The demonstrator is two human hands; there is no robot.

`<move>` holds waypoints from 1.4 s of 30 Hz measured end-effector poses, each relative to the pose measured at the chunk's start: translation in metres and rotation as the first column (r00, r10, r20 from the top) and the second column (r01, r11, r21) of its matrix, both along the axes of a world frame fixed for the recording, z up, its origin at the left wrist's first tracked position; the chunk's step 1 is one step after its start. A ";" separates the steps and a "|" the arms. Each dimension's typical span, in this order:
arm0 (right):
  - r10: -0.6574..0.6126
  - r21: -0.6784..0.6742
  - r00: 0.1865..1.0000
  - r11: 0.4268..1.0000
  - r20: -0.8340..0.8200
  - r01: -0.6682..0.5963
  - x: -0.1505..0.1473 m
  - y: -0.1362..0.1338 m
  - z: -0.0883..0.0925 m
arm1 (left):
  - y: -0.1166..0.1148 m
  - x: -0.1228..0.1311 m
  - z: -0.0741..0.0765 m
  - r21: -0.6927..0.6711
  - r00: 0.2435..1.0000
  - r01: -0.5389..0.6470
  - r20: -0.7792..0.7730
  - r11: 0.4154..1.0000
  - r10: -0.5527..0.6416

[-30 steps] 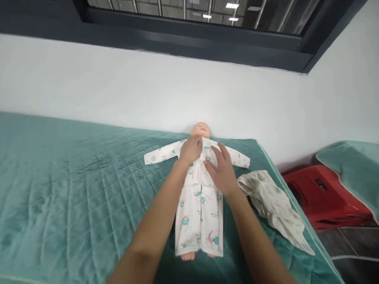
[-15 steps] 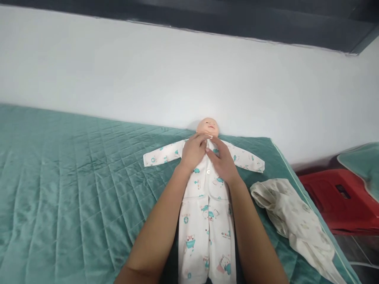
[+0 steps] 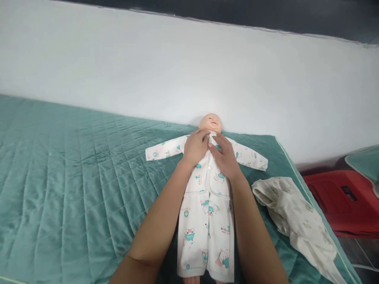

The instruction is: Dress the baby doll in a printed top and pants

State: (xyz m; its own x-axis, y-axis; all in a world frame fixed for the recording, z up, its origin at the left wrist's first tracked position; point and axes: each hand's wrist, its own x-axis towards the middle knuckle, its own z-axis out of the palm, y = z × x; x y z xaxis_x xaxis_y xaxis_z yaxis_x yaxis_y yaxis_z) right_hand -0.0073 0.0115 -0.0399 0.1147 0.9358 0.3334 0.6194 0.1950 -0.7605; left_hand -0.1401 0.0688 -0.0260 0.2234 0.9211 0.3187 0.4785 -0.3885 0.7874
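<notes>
A baby doll (image 3: 211, 121) lies face up with its head near the wall. It wears a white printed top (image 3: 199, 182) with its sleeves spread out and matching trousers (image 3: 194, 236); its feet show at the bottom edge. My left hand (image 3: 196, 146) rests on the upper chest by the collar, fingers bent at the front edge of the top. Close beside it, my right hand (image 3: 224, 154) has its thumb and fingers at the other side of the opening. Whatever cloth my fingertips pinch is too small to make out. One button shows below my hands.
A quilted green cover (image 3: 89, 177) spreads under the doll up to the white wall (image 3: 166, 71). Crumpled pale printed cloth (image 3: 299, 217) lies at the right edge. Beyond that edge stands a red plastic object (image 3: 340, 201).
The view has shifted slightly, so the doll's feet now show at the bottom. Both hands remain at the collar, with their fingertips slightly farther apart around the opening.
</notes>
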 end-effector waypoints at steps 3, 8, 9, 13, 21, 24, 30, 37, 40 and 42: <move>0.032 -0.025 0.999 0.999 -0.033 -0.033 0.004 0.001 -0.002 | -0.001 0.001 0.001 0.005 1.000 -0.017 -0.012 1.000 0.017; 0.032 -0.033 0.999 0.999 -0.042 -0.034 0.005 0.001 -0.001 | 0.000 0.000 0.001 0.018 0.998 0.021 0.067 1.000 -0.022; 0.034 -0.035 0.999 0.999 -0.036 -0.035 0.005 0.001 -0.001 | 0.001 -0.001 0.000 0.003 0.991 0.045 0.123 0.999 -0.045; 0.023 -0.028 1.000 0.999 -0.003 -0.023 0.002 -0.001 0.002 | 0.007 -0.003 -0.002 -0.076 0.932 0.174 0.335 0.982 -0.139; 0.040 -0.027 0.999 0.999 0.001 -0.040 0.004 0.001 0.001 | 0.010 -0.004 -0.004 -0.149 0.891 0.236 0.428 0.960 -0.152; 0.039 -0.025 0.999 0.999 -0.007 -0.039 0.004 0.001 0.001 | 0.010 -0.005 -0.005 -0.119 0.889 0.244 0.424 0.962 -0.173; 0.029 -0.030 0.996 0.999 0.079 -0.026 0.002 -0.001 0.001 | 0.013 -0.004 -0.009 -0.106 0.898 0.191 0.420 0.976 -0.130; -0.012 0.042 0.975 0.999 0.224 0.002 -0.005 -0.005 0.002 | 0.013 -0.003 -0.008 -0.100 0.890 0.194 0.436 0.976 -0.133; -0.041 0.061 0.977 0.998 0.208 0.029 -0.007 -0.006 0.005 | 0.012 -0.004 -0.005 -0.109 0.912 0.159 0.396 0.981 -0.104; -0.053 0.055 0.986 0.997 0.156 0.045 -0.007 -0.006 0.006 | 0.012 -0.004 -0.005 -0.098 0.926 0.146 0.364 0.984 -0.101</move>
State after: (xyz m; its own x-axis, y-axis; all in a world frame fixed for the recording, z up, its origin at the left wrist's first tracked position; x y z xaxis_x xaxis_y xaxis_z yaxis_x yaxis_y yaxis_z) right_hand -0.0144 0.0055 -0.0337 0.1026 0.9116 0.3980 0.7402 0.1973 -0.6428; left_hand -0.1438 0.0805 -0.0314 0.2302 0.9302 0.2858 0.1122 -0.3171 0.9417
